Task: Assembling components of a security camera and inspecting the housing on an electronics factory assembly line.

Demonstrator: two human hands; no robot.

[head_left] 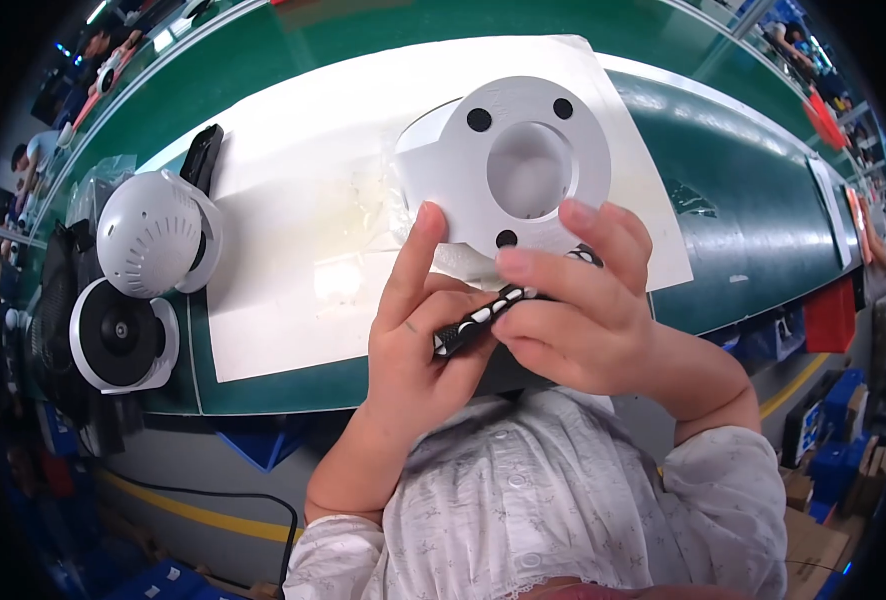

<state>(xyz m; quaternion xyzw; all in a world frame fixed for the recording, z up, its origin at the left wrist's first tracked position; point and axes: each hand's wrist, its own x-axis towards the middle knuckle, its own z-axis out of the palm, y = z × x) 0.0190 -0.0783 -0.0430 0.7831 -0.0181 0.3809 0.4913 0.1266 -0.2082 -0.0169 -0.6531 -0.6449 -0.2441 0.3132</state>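
A white ring-shaped base [591, 150] with a wide round opening lies on the white sheet in front of me. Three small black round pads sit on its face, the lowest beside my right fingertips. My left hand [408, 335] is closed on the lower end of a black strip with white oval spots [483, 316], its index finger stretched up to the base's left edge. Higher on that strip, my right hand [588, 310] has its fingers closed round it, with one fingertip just below the lowest pad. The fingers hide part of the strip.
On the left stand a white domed device with slots [145, 225] and a similar one with a black round face [121, 335]. Behind them lies a black part [202, 158]. The white sheet [293, 250] covers the middle of the green table [733, 200]. A red bin [829, 315] is at right.
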